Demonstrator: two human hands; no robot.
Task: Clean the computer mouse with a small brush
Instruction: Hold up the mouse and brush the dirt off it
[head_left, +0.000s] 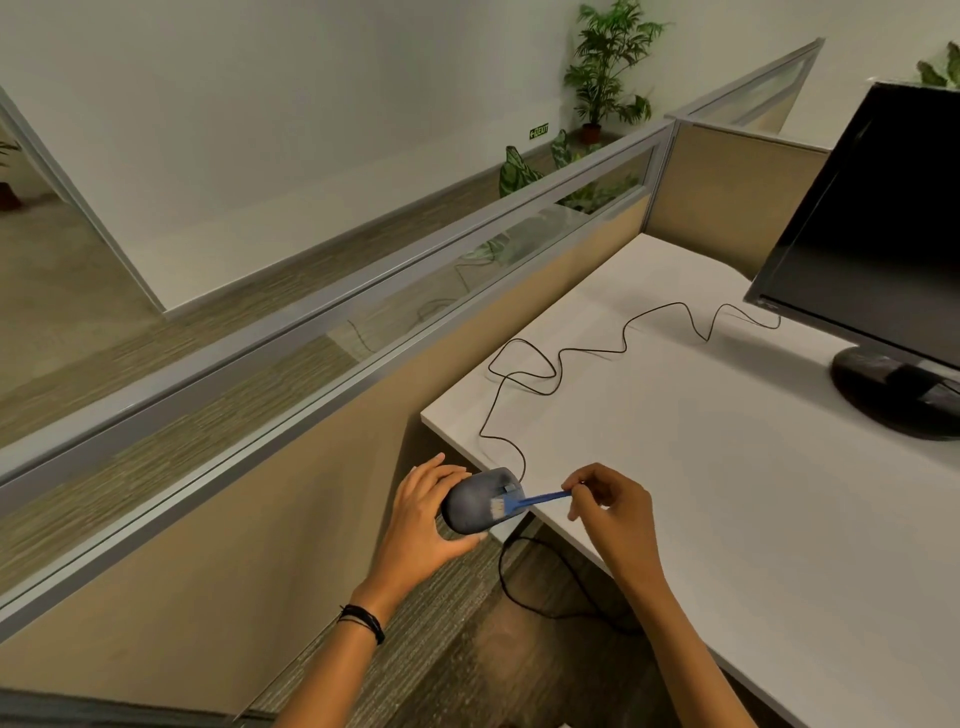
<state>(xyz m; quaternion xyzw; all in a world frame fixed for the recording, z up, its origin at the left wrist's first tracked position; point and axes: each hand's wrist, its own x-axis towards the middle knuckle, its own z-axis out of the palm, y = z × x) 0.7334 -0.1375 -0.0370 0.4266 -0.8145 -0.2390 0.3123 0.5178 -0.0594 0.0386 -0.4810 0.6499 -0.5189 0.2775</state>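
Note:
My left hand (418, 525) grips a dark grey wired computer mouse (475, 501), held in the air just off the near left corner of the white desk (727, 467). My right hand (615, 512) pinches the handle of a small blue brush (535, 500). Its pale bristles rest on the right side of the mouse's top, near the wheel. The mouse's black cable (571, 353) runs from the mouse's front in loops across the desk toward the monitor.
A black monitor (878, 223) on a round base (893, 395) stands at the desk's right. A beige partition with a glass strip (363, 332) borders the desk on the left and back. Another cable (540, 587) hangs below the desk edge over the carpet.

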